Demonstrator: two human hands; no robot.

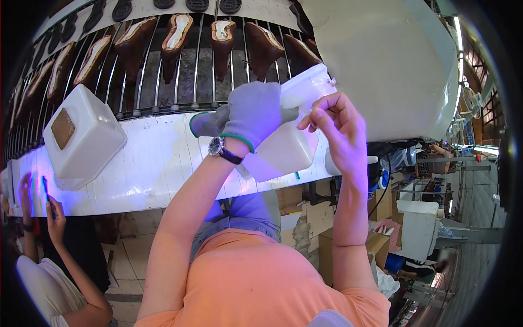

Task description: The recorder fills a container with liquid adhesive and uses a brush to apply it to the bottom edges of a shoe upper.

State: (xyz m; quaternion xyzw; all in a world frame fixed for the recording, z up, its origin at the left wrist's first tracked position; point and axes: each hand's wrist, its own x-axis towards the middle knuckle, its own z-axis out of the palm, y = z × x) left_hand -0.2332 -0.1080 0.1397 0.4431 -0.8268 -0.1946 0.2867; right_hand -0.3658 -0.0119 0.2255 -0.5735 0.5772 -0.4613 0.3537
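My left hand (253, 109) wears a grey glove with a green edge, and a watch sits on that wrist. It is closed around a second grey glove (206, 124), whose green-edged cuff sticks out to the left. My bare right hand (343, 128) is raised just to the right, thumb and fingers curled together; whatever they may hold is too small to make out. Beneath and between both hands stands a white plastic container (286, 155) on the white bench ledge (163, 163), partly hidden by my left hand.
Brown shoe uppers (175, 41) lie on a rack of metal rods beyond the ledge, with dark soles (197, 4) behind them. Another white container (81, 136) with a brown patch stands at left. A co-worker's hands (54, 218) are near it. A pale panel (387, 65) fills the right.
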